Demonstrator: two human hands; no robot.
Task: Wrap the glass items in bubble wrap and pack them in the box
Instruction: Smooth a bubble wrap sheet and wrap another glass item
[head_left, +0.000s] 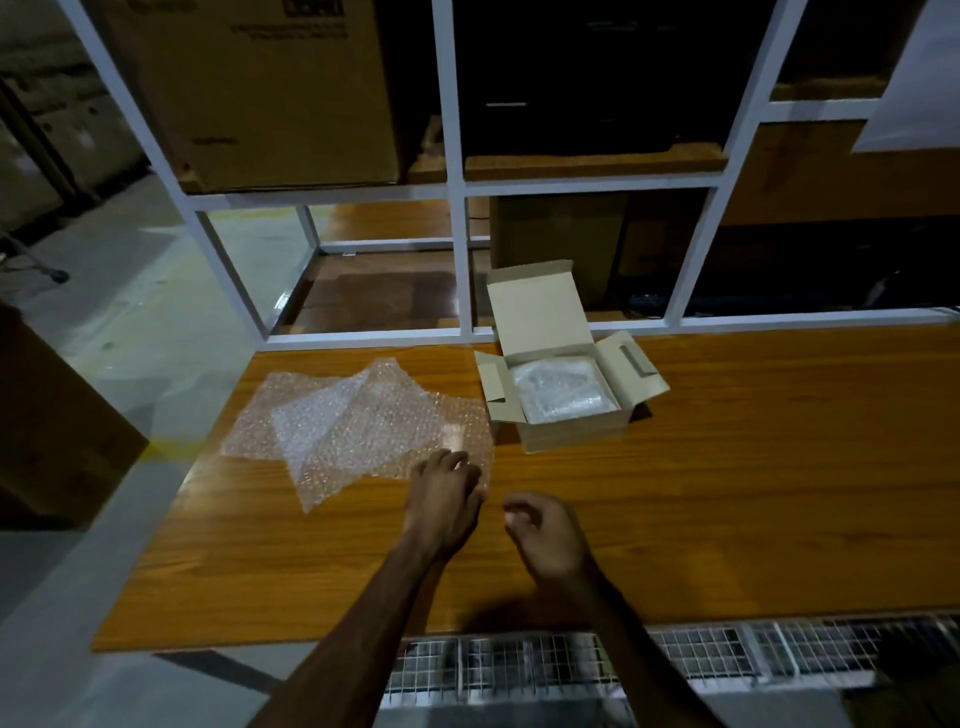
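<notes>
Loose sheets of bubble wrap (358, 421) lie spread on the wooden table (727, 467), left of centre. My left hand (447, 493) rests at the near right corner of the wrap, fingers bent down onto its edge. My right hand (545, 535) hovers just to the right, over bare wood, fingers loosely curled and holding nothing. A small cardboard box (571, 431) stands open behind the hands, lid and side flaps up. Inside it sits a bundle wrapped in bubble wrap (563, 387). No unwrapped glass item is in view.
A white metal shelf frame (462, 208) rises along the table's far edge, holding large cardboard boxes (260, 93). A wire-mesh rack (675, 660) runs below the table's near edge. The floor drops off to the left, where a brown carton (57, 431) stands.
</notes>
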